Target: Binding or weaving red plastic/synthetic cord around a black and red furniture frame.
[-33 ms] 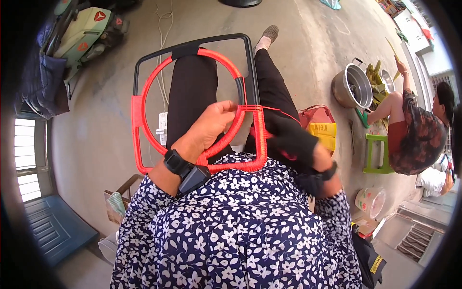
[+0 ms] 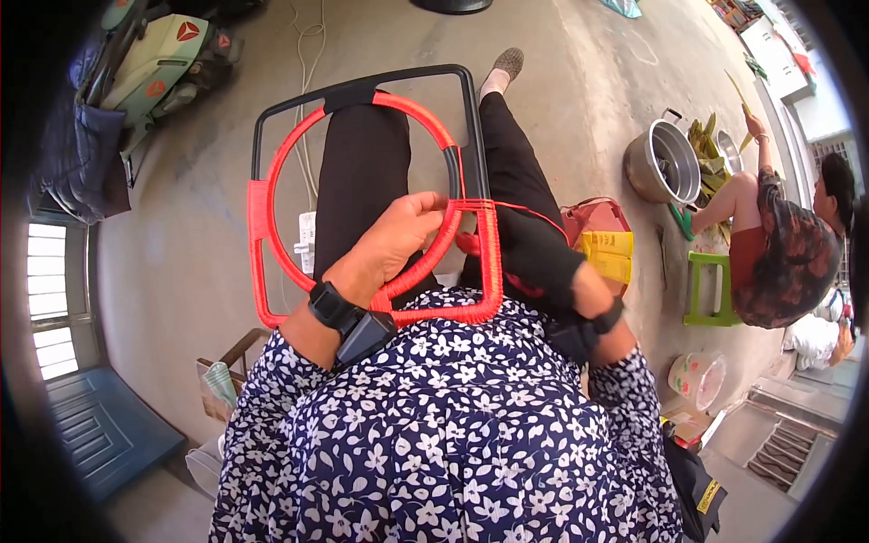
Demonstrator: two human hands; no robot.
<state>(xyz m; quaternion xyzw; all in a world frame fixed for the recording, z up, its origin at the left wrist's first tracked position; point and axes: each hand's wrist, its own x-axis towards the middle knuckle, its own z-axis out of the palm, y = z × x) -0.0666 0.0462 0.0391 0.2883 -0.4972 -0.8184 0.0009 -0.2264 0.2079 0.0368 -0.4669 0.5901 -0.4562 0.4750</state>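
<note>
A black rounded-square frame (image 2: 477,136) with an inner ring (image 2: 288,145) lies across my lap. Red cord is wound tightly round much of both. My left hand (image 2: 398,235), bare, pinches the right side of the ring where strands of red cord (image 2: 472,205) bridge the ring and the frame. My right hand (image 2: 534,253), in a black glove, is curled close beside the frame's wrapped right side. Red shows at its fingers, and a loose strand arcs from the frame over it. Its fingertips are partly hidden, but it appears closed on the red cord.
To the right are a red bag (image 2: 593,215), a metal pot (image 2: 665,163) beside long leaves, a green stool (image 2: 708,288) and a plastic bucket (image 2: 697,378). A person (image 2: 792,244) sits there holding a leaf. A power strip (image 2: 306,240) lies left of my leg; a scooter (image 2: 154,72) stands far left.
My gloved right hand has shifted slightly left, closer to the wrapped side of the frame. My left hand and the frame stay almost where they were.
</note>
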